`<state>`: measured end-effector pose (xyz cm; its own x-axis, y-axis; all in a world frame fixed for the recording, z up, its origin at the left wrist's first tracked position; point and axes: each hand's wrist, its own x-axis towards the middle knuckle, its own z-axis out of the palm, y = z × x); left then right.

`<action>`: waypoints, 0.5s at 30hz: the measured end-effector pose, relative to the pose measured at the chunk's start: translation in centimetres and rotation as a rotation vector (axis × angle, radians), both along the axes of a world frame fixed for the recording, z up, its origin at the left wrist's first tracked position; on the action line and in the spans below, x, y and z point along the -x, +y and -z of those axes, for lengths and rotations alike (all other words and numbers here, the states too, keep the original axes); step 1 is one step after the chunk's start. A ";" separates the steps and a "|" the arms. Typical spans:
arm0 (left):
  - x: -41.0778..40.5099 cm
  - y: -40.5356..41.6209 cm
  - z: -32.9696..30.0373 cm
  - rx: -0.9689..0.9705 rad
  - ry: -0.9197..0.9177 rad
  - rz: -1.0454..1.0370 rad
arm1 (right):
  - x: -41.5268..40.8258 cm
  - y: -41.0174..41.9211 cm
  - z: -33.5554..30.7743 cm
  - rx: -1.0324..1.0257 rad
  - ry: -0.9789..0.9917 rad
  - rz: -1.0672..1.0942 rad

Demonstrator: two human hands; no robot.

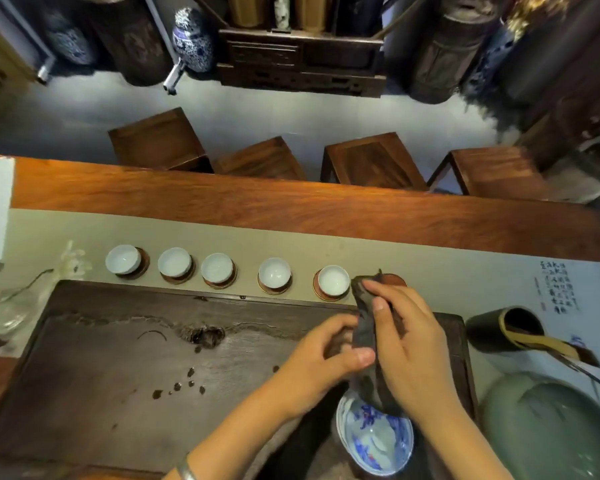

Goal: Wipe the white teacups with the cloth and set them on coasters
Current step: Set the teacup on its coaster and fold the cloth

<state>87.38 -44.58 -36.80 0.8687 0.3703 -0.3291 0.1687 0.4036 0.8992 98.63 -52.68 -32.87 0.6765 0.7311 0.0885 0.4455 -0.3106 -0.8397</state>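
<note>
Both hands near lower centre of frame: left hand (329, 344) and right hand (404, 337) pinched dark cloth (364, 332) between them, probably wrapped around cup; cup itself hidden, cannot tell. Five white teacups (274, 274) stood in row on coasters (273, 289) across middle of frame, on tabletop (430, 271). One bare coaster (395, 279) at right end of row, likely waiting for last cup.

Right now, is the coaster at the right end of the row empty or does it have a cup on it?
Empty. The rightmost coaster shows bare reddish-brown surface behind the dark cloth; no white cup sits on it.
</note>
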 end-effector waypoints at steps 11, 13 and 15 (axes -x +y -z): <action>9.3 -0.7 -1.4 -0.111 0.034 -0.250 | 7.6 0.2 -3.3 -0.044 0.045 -0.170; 11.0 -0.3 -1.9 -0.181 0.022 -0.240 | 9.1 0.5 -4.0 -0.017 0.017 -0.165; 12.7 0.3 -2.3 -0.243 0.006 -0.223 | 10.7 1.3 -4.2 0.026 -0.004 -0.152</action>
